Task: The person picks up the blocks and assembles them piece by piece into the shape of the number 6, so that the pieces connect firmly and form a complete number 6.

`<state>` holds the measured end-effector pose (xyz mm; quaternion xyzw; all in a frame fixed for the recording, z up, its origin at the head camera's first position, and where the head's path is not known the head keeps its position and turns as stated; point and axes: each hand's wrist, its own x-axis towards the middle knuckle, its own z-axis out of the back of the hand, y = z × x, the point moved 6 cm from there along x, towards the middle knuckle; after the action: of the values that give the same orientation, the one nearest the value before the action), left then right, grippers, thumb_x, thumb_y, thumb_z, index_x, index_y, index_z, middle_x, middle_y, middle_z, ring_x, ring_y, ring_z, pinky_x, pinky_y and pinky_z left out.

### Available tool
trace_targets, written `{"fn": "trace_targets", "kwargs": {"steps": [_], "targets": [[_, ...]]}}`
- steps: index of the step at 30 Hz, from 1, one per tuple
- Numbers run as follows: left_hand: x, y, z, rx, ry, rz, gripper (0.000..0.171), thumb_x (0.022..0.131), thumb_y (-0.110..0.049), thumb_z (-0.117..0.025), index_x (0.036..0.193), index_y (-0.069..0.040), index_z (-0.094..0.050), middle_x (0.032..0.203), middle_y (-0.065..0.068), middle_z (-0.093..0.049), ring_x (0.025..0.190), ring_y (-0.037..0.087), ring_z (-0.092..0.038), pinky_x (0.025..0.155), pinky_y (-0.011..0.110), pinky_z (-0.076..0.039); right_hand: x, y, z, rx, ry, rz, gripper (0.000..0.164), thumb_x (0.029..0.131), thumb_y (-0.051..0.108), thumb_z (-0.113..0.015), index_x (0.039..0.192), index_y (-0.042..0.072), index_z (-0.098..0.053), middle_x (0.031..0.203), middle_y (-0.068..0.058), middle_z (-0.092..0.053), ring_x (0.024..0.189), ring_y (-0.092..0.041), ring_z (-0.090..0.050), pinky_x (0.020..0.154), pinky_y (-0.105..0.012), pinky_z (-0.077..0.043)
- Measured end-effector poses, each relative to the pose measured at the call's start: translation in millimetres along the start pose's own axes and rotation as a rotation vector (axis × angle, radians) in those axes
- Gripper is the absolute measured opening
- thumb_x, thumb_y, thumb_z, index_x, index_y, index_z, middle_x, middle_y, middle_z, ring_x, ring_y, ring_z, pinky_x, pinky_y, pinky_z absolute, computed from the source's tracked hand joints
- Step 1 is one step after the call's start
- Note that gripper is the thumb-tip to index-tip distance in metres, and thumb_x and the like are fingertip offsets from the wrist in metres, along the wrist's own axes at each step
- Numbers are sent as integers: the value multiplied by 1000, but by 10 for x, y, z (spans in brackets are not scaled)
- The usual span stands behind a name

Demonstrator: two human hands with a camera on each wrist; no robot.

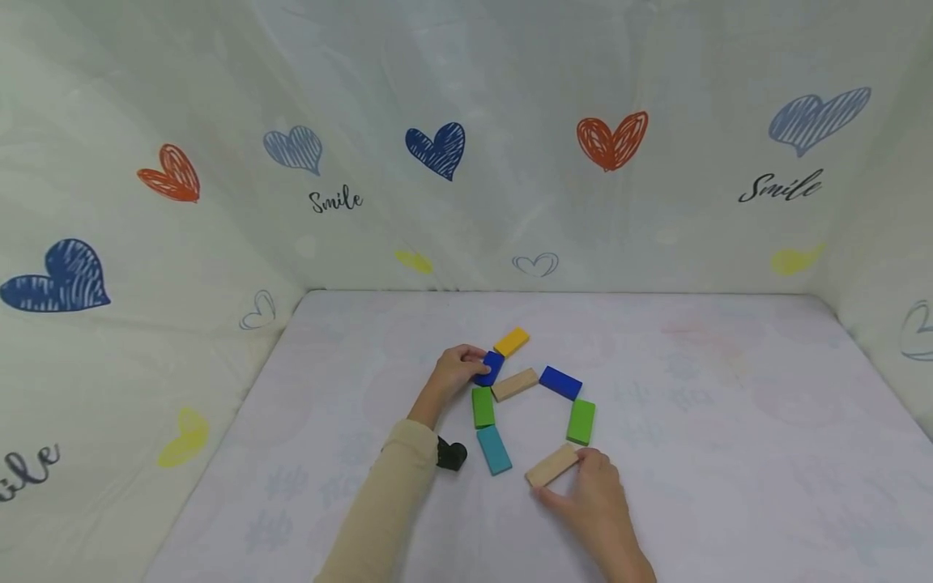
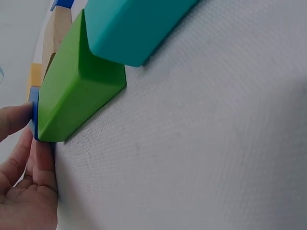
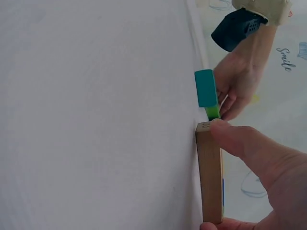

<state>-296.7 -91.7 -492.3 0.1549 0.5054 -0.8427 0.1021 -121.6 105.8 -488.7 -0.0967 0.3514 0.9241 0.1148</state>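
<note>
In the head view my left hand (image 1: 453, 373) pinches a dark blue block (image 1: 492, 366) between thumb and fingers. That block's far end lies by a yellow block (image 1: 513, 341); a green block (image 1: 483, 407) and a plain wooden block (image 1: 515, 384) are close to its near end. My right hand (image 1: 594, 502) grips another plain wooden block (image 1: 552, 465) by its two ends, thumb at the near end. In the right wrist view this wooden block (image 3: 210, 175) stands between thumb and fingertips. The left wrist view shows the green block (image 2: 79, 86) hiding most of the blue one.
A teal block (image 1: 495, 450) continues the left side of the ring. On the right lie a second blue block (image 1: 560, 383) and a second green block (image 1: 581, 422). A black wrist camera (image 1: 452, 455) sits at the left sleeve. White printed cloth (image 1: 496, 219) rises behind the table.
</note>
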Motion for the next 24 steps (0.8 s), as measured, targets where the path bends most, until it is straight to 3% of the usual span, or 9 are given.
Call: {"fn": "trace_targets", "kwargs": {"steps": [5, 15, 24], "targets": [[0, -6, -10, 3, 2, 2, 26, 83, -15, -68, 108, -9, -64, 97, 8, -62, 88, 18, -54, 83, 29, -48, 16, 23, -22, -62, -18, -2, 89, 63, 46, -81, 118, -12, -42, 110, -27, -49, 101, -37, -48, 86, -52, -42], [6, -12, -2, -15, 14, -4, 27, 83, -14, -68, 109, -8, -63, 95, 7, -60, 86, 17, -54, 81, 27, -47, 8, 35, -4, -35, -52, 57, 48, 83, 33, -68, 109, -3, -48, 95, -15, -46, 88, -28, -43, 72, -42, -36], [-1, -10, 5, -3, 5, 4, 27, 83, -14, -67, 109, -8, -63, 92, 6, -58, 83, 17, -53, 75, 24, -46, -5, 71, 0, -27, -62, 51, 43, 82, 31, -68, 100, -2, -48, 89, -12, -43, 84, -26, -40, 68, -37, -31]]}}
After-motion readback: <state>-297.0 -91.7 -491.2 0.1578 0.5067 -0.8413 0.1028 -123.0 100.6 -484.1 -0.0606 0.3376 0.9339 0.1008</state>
